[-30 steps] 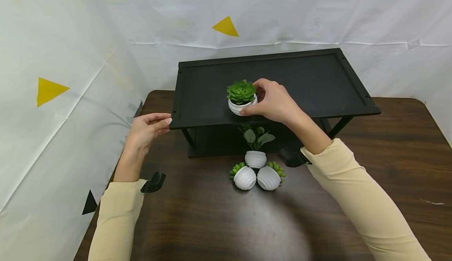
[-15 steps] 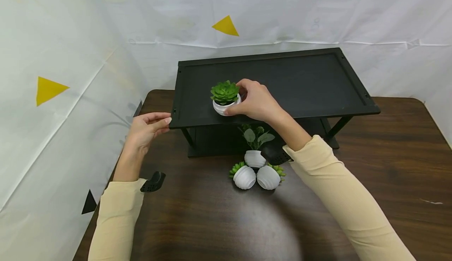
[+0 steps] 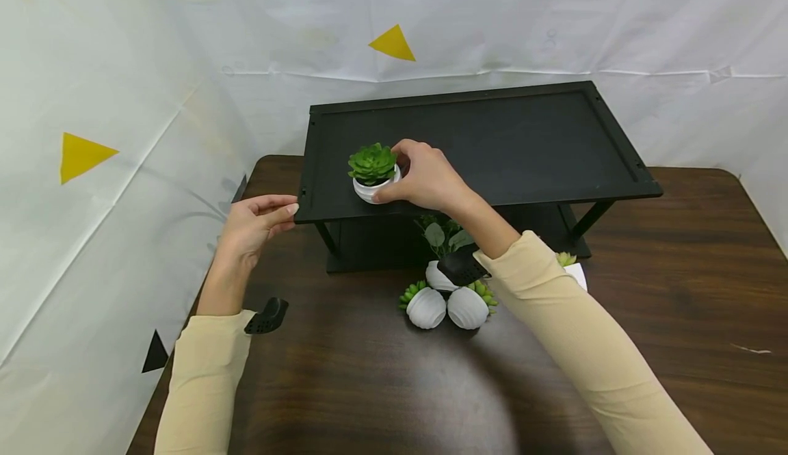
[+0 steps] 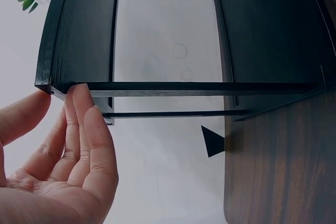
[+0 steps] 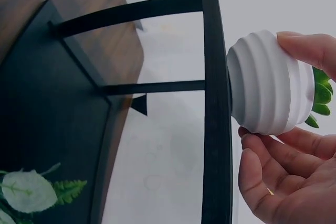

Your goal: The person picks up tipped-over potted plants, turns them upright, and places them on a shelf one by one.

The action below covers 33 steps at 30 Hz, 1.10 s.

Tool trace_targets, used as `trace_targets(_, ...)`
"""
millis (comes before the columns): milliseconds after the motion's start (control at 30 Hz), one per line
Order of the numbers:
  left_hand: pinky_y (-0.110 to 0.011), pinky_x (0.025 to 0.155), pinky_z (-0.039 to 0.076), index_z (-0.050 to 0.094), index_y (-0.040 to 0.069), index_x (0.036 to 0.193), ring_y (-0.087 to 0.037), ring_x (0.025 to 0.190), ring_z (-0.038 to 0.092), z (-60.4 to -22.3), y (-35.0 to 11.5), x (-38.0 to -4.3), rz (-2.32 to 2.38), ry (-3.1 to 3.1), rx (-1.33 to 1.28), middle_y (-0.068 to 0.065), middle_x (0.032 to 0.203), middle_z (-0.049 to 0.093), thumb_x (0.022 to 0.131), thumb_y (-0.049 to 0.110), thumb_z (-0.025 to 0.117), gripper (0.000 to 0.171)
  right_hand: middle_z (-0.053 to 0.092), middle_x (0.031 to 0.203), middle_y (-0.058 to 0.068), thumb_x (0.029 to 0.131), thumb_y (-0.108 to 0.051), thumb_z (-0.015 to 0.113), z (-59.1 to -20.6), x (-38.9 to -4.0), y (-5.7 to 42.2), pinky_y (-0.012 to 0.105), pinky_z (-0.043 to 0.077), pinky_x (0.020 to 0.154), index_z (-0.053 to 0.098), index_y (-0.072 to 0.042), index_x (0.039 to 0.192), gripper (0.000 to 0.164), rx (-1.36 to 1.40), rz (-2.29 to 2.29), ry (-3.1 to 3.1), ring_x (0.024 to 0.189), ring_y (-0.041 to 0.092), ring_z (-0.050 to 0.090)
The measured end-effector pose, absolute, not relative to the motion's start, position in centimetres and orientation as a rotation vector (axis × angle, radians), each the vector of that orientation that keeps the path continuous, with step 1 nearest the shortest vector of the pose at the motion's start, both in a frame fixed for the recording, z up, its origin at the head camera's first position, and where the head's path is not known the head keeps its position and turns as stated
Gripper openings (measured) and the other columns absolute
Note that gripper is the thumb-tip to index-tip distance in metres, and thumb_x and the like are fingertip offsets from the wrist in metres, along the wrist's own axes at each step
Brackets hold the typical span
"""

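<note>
Fingers (image 5: 251,174) and thumb of the right hand (image 3: 425,178) hold a potted plant (image 3: 372,167) by the sides of its white pot, over the black shelf (image 3: 542,133), between eight and nine o'clock from the middle of its top. Half a second ago it was farther toward three o'clock. The left hand (image 3: 249,232) pinches the shelf's eight o'clock corner, just as before. Toward five o'clock from the plant, two tipped pots (image 3: 426,309) and a leafy plant (image 3: 438,277) stand close together on the brown surface (image 3: 338,373); the black wrist camera (image 3: 460,269) partly covers the leafy one. Another white pot (image 3: 575,276), at four o'clock, now shows past the right sleeve (image 3: 572,311). Only the right wrist view shows the held pot's ridged base against the shelf top; only the left wrist view shows fingertips under the corner.
</note>
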<state>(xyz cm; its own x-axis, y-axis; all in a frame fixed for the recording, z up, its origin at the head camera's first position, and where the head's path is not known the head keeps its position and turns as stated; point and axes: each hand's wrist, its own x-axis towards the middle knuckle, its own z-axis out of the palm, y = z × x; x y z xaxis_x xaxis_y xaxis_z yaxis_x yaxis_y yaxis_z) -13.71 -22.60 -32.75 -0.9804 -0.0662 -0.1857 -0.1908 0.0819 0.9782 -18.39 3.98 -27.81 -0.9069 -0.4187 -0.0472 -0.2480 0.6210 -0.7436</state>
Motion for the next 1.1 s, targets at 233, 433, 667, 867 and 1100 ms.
trace_targets(233,-0.02,0.071,0.052,0.059,-0.005,0.106,-0.01,0.071,0.059,-32.7,-22.5,-13.7,2.045,2.24,-0.276,0.0,0.09,0.059,0.084,0.008,0.066,0.026,0.053,0.105,0.01,0.071,-0.026,0.077,-27.9,-18.6,2.9,0.032,0.043,0.072,0.05,-0.001,0.121,0.061,-0.561,-1.178,2.606,0.091,0.022,0.046)
trace_targets(433,-0.019,0.07,0.052,0.056,-0.009,0.11,-0.009,0.07,0.058,-32.6,-22.4,-13.7,2.023,2.259,-0.281,0.001,0.089,0.059,0.085,0.008,0.065,0.031,0.053,0.102,0.009,0.071,-0.025,0.077,-28.0,-18.7,2.0,0.03,0.042,0.07,0.051,-0.002,0.119,0.059,-0.578,-1.188,2.597,0.089,0.021,0.046)
trace_targets(667,-0.02,0.068,0.052,0.063,0.003,0.096,-0.009,0.067,0.059,-32.7,-22.5,-13.9,2.069,2.25,-0.267,0.002,0.085,0.06,0.083,0.005,0.066,0.013,0.052,0.104,0.008,0.071,-0.026,0.077,-27.9,-18.8,1.3,0.031,0.042,0.07,0.049,-0.003,0.121,0.062,-0.598,-1.166,2.582,0.089,0.02,0.046)
trace_targets(867,-0.02,0.069,0.052,0.062,-0.001,0.1,-0.009,0.068,0.059,-32.8,-22.5,-14.0,2.049,2.269,-0.278,0.001,0.086,0.06,0.084,0.004,0.065,0.017,0.051,0.107,0.009,0.072,-0.026,0.077,-27.9,-19.0,0.8,0.031,0.043,0.073,0.048,-0.002,0.123,0.064,-0.618,-1.146,2.575,0.091,0.021,0.046)
trace_targets(1100,-0.019,0.069,0.052,0.056,-0.01,0.111,-0.008,0.069,0.058,-32.8,-22.5,-13.9,2.013,2.293,-0.289,0.002,0.088,0.059,0.085,0.005,0.064,0.032,0.052,0.108,0.009,0.072,-0.027,0.077,-28.1,-19.1,0.1,0.031,0.043,0.074,0.047,-0.002,0.124,0.065,-0.606,-1.143,2.573,0.092,0.021,0.047)
